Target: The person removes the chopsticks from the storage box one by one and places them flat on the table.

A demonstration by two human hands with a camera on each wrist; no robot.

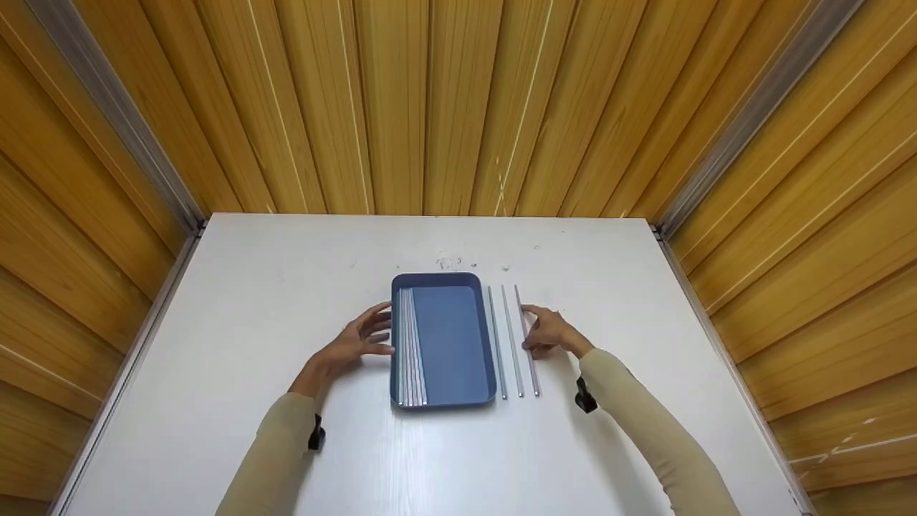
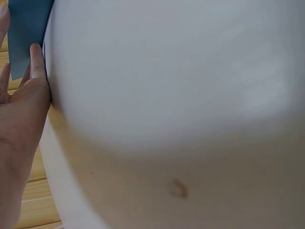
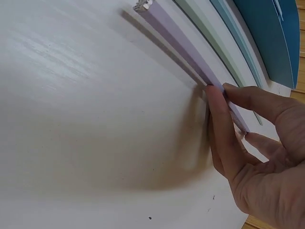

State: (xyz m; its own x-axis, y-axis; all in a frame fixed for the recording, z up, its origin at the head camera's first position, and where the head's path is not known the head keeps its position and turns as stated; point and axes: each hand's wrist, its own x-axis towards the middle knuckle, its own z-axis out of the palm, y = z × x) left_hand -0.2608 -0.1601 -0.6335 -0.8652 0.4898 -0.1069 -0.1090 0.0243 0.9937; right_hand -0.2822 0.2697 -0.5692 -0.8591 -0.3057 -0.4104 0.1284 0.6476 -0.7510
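A blue rectangular tray (image 1: 455, 344) lies on the table, with several thin sticks (image 1: 410, 351) side by side along its left part. My left hand (image 1: 354, 341) is at the tray's left wall, fingers extended against it. My right hand (image 1: 548, 331) pinches a pale purple stick (image 3: 183, 50) between thumb and fingers. Between that stick and the tray lie a pale green stick (image 3: 209, 40) and a light blue stick (image 3: 233, 33), roughly parallel. In the left wrist view, only a corner of the tray (image 2: 31, 28) shows beside the fingers.
A white table (image 1: 251, 287) carries everything, with small dark marks (image 1: 449, 263) behind the tray. Wood-patterned walls (image 1: 401, 107) stand at the back and both sides, with metal posts (image 1: 136, 122) at the corners.
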